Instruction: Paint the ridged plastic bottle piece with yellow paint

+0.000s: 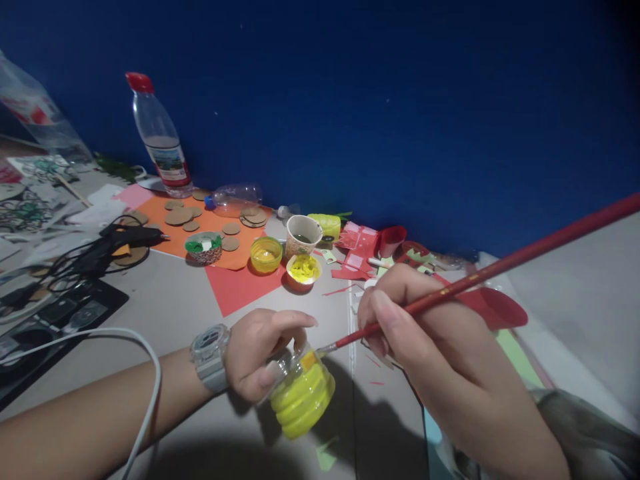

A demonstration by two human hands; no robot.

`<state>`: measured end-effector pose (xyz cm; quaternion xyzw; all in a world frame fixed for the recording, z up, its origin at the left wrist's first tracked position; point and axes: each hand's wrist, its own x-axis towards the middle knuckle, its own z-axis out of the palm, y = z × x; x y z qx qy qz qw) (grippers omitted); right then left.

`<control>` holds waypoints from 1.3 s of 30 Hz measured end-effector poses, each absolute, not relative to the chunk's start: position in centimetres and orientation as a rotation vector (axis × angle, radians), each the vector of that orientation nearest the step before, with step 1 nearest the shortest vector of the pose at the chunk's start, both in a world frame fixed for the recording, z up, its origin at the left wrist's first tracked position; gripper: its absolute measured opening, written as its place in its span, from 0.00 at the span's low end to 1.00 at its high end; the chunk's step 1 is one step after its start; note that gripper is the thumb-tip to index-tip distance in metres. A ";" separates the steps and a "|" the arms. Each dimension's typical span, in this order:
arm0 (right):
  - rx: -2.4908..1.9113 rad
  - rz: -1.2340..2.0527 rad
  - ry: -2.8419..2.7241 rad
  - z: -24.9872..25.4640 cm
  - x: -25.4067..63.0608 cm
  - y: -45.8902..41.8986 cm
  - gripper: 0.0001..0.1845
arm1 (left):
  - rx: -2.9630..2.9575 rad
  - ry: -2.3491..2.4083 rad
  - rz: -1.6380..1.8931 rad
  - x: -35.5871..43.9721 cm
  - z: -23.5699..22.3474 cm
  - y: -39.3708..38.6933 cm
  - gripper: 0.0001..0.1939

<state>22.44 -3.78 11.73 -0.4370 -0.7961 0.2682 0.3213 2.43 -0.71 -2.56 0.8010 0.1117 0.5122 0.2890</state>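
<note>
Left hand (253, 353): thumb and fingers pinched on clear neck end of yellow-painted bottle piece (303, 403), held over table (175, 297), painted end tilted downward. Right hand (440, 347): fingers closed in pen grip round red paintbrush (493, 270); tip at piece's upper edge, beside orange patch; contact unclear. Beyond hands: yellow paint cup (304, 272) just before paper cup (304, 230) with dark liquid; yellow-tinted bowl (266, 255) just left; green paint cup (203, 252) farther left, near orange sheet (207, 233).

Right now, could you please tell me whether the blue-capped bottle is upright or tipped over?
Tipped: the blue-capped bottle lies on its side, its cap toward the picture's left.
</note>
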 end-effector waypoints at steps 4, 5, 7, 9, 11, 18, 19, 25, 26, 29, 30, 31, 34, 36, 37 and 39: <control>-1.141 0.720 -2.089 11.7 22.5 -3.6 0.16 | 2.124 0.321 1.366 2.3 -2.7 -0.9 0.27; -1.142 0.721 -2.091 11.7 22.6 -3.6 0.15 | 2.128 0.320 1.365 2.3 -2.7 -0.9 0.27; -1.156 0.688 -2.102 11.8 22.7 -3.5 0.15 | 2.135 0.322 1.356 2.2 -2.8 -0.9 0.27; -1.181 0.613 -2.105 12.0 22.9 -3.6 0.15 | 2.132 0.337 1.362 2.2 -2.8 -0.8 0.27; -1.207 0.549 -2.091 12.1 23.0 -3.7 0.16 | 2.162 0.337 1.376 2.2 -2.6 -0.7 0.27; -1.173 0.519 -2.234 12.4 22.3 -4.5 0.14 | 2.238 0.306 1.380 2.5 -1.7 -0.4 0.26; -1.159 0.526 -2.261 12.5 22.0 -4.5 0.14 | 2.234 0.294 1.368 2.5 -1.7 -0.3 0.26; -1.125 0.504 -2.294 12.5 20.9 -4.5 0.14 | 2.231 0.281 1.212 2.2 -2.1 0.0 0.26; -1.130 0.511 -2.282 12.4 21.0 -4.6 0.14 | 2.238 0.287 1.203 2.2 -2.2 0.0 0.27; -1.145 0.604 -2.210 12.3 21.6 -4.9 0.14 | 2.260 0.304 1.242 2.2 -2.2 -0.1 0.28; -1.160 0.636 -2.173 12.4 21.9 -5.0 0.15 | 2.267 0.310 1.265 2.2 -2.2 -0.1 0.28; -1.180 0.652 -2.133 12.4 22.2 -5.0 0.15 | 2.274 0.318 1.282 2.3 -2.2 -0.1 0.27; -1.250 0.613 -2.070 12.6 22.9 -4.7 0.15 | 2.287 0.343 1.295 2.3 -2.1 -0.2 0.27; -1.283 0.576 -2.099 12.8 22.8 -4.4 0.16 | 2.285 0.345 1.293 2.3 -2.0 -0.3 0.27; -1.292 0.566 -2.126 12.8 22.7 -4.3 0.16 | 2.281 0.345 1.288 2.3 -2.0 -0.2 0.27; -1.294 0.550 -2.169 12.7 22.3 -4.2 0.15 | 2.275 0.334 1.269 2.3 -2.1 -0.2 0.27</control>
